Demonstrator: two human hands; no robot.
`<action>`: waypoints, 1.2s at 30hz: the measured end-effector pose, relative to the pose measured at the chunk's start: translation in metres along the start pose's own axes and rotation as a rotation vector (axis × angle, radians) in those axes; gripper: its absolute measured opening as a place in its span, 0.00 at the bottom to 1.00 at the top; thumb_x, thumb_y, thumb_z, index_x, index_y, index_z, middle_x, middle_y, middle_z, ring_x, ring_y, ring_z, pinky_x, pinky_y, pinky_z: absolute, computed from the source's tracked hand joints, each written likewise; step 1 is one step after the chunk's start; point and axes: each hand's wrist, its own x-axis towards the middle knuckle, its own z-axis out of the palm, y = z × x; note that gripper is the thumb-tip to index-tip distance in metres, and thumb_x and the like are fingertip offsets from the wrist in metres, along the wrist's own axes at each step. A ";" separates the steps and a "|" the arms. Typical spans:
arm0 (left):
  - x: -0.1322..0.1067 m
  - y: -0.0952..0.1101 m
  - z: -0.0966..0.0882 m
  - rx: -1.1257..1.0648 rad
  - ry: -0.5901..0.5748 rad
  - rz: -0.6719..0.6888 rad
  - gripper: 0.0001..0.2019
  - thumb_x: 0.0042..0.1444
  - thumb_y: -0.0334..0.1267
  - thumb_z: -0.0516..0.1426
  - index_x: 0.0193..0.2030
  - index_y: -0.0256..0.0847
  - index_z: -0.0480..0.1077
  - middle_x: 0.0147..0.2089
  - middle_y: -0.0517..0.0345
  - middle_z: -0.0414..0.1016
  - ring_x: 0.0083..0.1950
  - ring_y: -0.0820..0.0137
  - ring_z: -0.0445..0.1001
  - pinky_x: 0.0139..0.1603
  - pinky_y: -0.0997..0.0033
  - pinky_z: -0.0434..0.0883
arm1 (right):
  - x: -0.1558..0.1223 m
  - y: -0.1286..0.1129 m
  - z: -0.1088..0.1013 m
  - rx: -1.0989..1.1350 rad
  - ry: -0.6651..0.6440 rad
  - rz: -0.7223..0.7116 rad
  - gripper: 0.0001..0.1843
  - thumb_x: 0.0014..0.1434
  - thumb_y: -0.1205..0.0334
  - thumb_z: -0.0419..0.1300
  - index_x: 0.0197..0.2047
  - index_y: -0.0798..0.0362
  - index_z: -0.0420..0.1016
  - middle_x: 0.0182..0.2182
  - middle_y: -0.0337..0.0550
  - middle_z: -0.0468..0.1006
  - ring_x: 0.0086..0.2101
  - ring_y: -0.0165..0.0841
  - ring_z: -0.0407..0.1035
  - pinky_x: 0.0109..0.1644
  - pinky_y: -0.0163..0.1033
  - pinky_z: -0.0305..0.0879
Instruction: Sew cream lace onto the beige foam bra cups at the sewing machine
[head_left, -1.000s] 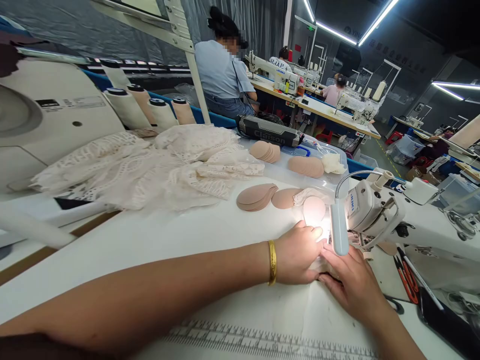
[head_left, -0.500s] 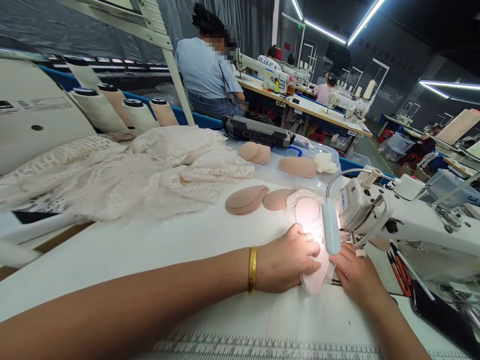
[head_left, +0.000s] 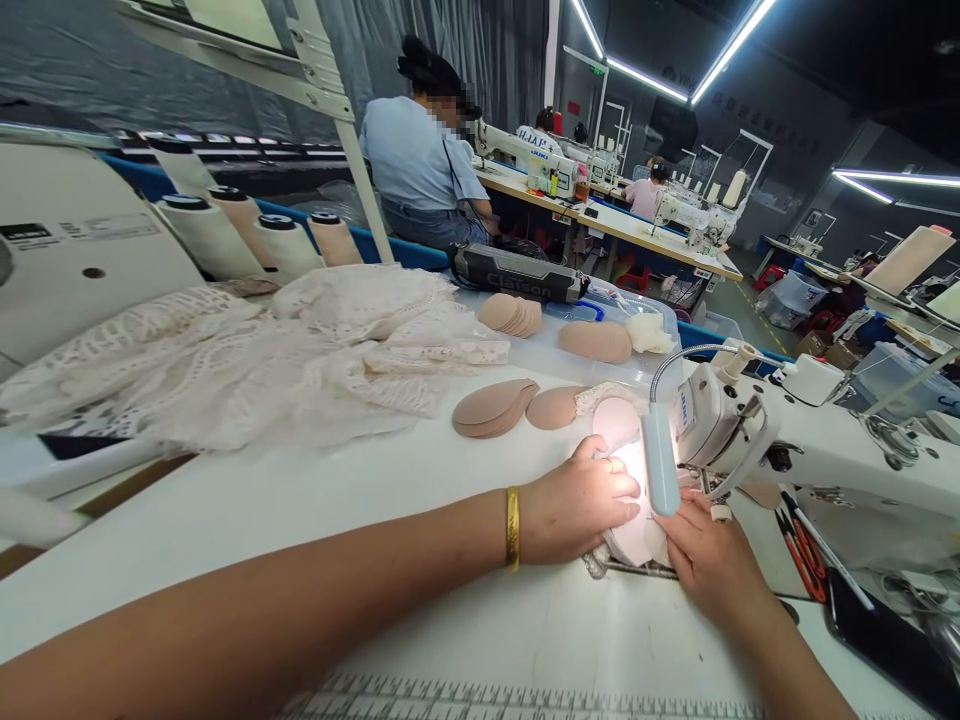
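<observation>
My left hand [head_left: 579, 505], with a gold bangle on the wrist, lies curled on a pale pink pad with a lace edge [head_left: 637, 538] under the lamp [head_left: 660, 462] of the white sewing machine [head_left: 757, 440]. My right hand [head_left: 709, 565] presses the same pad from the near right side, fingers flat and together. The needle area is hidden behind the lamp head. Just beyond my hands another pad [head_left: 616, 422] sits lit by the lamp.
Stacks of tan pads [head_left: 491, 405] and a heap of cream lace [head_left: 300, 345] lie on the white table [head_left: 300, 500]. A clear tray [head_left: 562, 350] holds more pads. Red scissors [head_left: 802, 550] lie at right. Thread cones [head_left: 247, 230] stand behind. People sit at far machines.
The pale pad has slid slightly further in beneath the machine head, both hands moving with it. The camera view shifted a little.
</observation>
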 end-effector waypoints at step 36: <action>0.005 -0.009 0.016 0.014 0.098 0.012 0.13 0.53 0.24 0.58 0.41 0.44 0.77 0.39 0.56 0.79 0.41 0.64 0.74 0.65 0.48 0.58 | 0.004 0.002 -0.002 -0.090 0.263 0.106 0.14 0.74 0.64 0.50 0.53 0.55 0.76 0.40 0.51 0.84 0.41 0.43 0.78 0.44 0.46 0.76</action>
